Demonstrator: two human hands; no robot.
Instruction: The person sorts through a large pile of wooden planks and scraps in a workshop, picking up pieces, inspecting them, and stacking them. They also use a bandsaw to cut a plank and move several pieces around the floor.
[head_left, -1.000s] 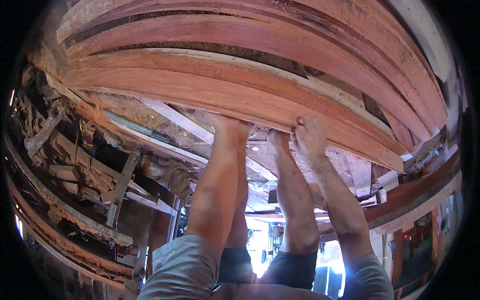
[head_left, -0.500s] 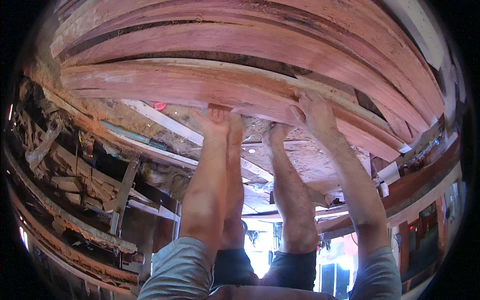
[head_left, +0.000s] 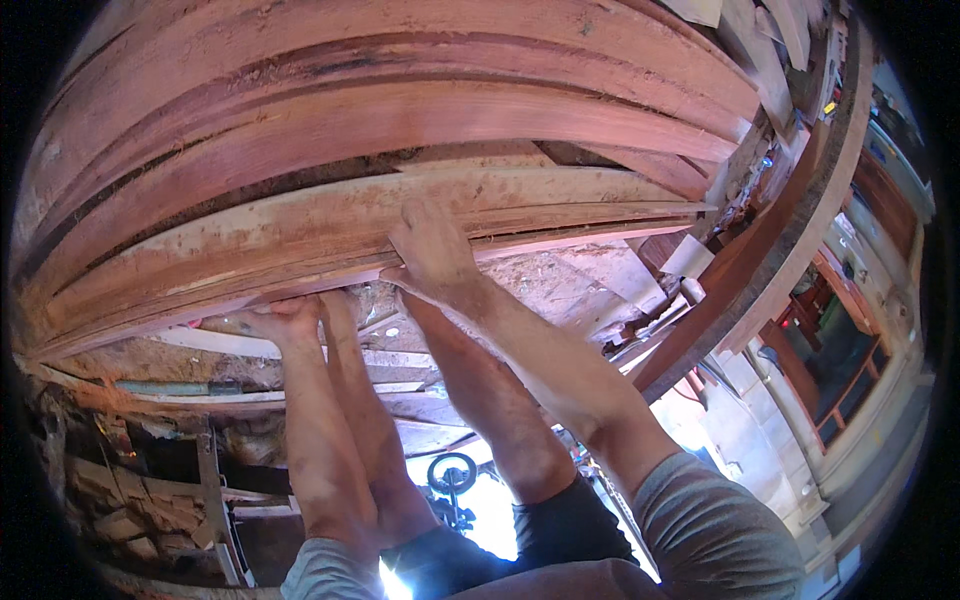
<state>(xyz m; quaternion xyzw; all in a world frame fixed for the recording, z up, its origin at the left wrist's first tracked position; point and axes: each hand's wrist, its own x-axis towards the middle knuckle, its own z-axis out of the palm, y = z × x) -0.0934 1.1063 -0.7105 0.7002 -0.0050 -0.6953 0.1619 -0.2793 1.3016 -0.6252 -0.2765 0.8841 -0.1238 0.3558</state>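
A long wooden plank (head_left: 270, 230) lies across in front of me, with a pale, brown-stained band facing up and layered reddish edges along its near side. My left hand (head_left: 292, 322) is under the near edge, palm up, its fingertips partly hidden beneath the wood. Farther right, my right hand (head_left: 432, 248) grips the plank from above, fingers over the upper side and thumb at the near edge. Both hands are closed on the same plank. Just beyond it lie several more reddish planks (head_left: 420, 115), side by side.
My bare legs (head_left: 475, 375) stand close below the plank, between my arms. A dark curved beam (head_left: 745, 290) runs along the right. Scrap wood (head_left: 130, 525) fills a rack at lower left. A greenish pipe (head_left: 165, 387) and pale strips lie under the plank.
The plank has rolled, so its smooth reddish face has given way to the pale stained band. My left hand has closed under the edge. The view has swung rightward.
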